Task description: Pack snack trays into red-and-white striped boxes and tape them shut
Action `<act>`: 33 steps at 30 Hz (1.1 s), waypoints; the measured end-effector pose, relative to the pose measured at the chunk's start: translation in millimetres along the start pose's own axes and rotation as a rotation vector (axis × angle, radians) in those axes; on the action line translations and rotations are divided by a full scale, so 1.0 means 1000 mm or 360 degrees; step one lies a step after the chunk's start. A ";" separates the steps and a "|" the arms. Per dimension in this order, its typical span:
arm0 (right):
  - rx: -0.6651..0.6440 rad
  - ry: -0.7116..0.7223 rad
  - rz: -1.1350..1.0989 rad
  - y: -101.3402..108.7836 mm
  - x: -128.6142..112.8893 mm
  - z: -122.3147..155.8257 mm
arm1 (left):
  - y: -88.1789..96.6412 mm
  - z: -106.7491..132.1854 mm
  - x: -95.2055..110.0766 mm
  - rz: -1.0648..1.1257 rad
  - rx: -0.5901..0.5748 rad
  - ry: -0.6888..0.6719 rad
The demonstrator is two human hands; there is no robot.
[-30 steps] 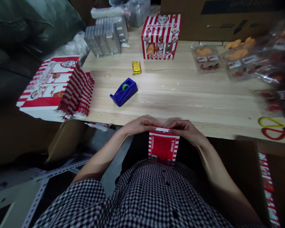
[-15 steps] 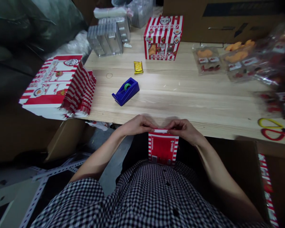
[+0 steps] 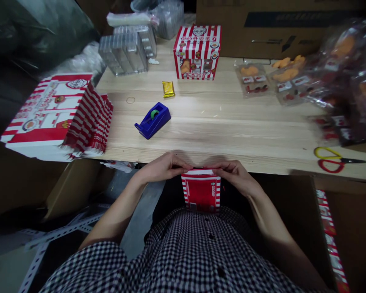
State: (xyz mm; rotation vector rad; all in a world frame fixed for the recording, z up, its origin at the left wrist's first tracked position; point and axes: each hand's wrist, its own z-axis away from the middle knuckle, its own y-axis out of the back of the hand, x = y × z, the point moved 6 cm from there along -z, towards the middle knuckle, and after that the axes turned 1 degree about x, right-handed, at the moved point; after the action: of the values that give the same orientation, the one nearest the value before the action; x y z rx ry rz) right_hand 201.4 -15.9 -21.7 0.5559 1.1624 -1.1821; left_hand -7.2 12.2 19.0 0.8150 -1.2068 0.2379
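Note:
Between my two hands, just below the table's front edge, is a red-and-white striped cardboard box (image 3: 201, 193), its lower end against my shirt. My left hand (image 3: 170, 165) pinches the upper left corner with thumb and fingers. At the upper right corner my right hand (image 3: 232, 173) grips the same edge. A white flap runs along the top between the fingertips. Of the box I see one red printed face; its other sides are hidden.
A blue tape dispenser (image 3: 154, 121) and a gold packet (image 3: 168, 89) lie ahead. Flat striped cartons (image 3: 51, 110) are stacked left, a made-up box (image 3: 197, 53) stands behind. Clear plastic trays (image 3: 123, 55) sit back left, bagged toy food (image 3: 253, 79) and scissors (image 3: 332, 160) right.
My view has shifted a little to the right. The hands have moved slightly apart along the box's top edge, and more of the white flap shows.

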 end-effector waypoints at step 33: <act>0.0132 0.0426 -0.0282 -0.004 0.016 0.002 | -0.030 -0.052 0.000 0.0555 0.0216 -0.0127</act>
State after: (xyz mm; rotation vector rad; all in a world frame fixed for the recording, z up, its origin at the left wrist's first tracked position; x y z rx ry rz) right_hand 197.5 -25.8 -34.7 0.7013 1.4176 -1.3412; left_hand 47.6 25.9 -0.2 0.7323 -1.4168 0.5816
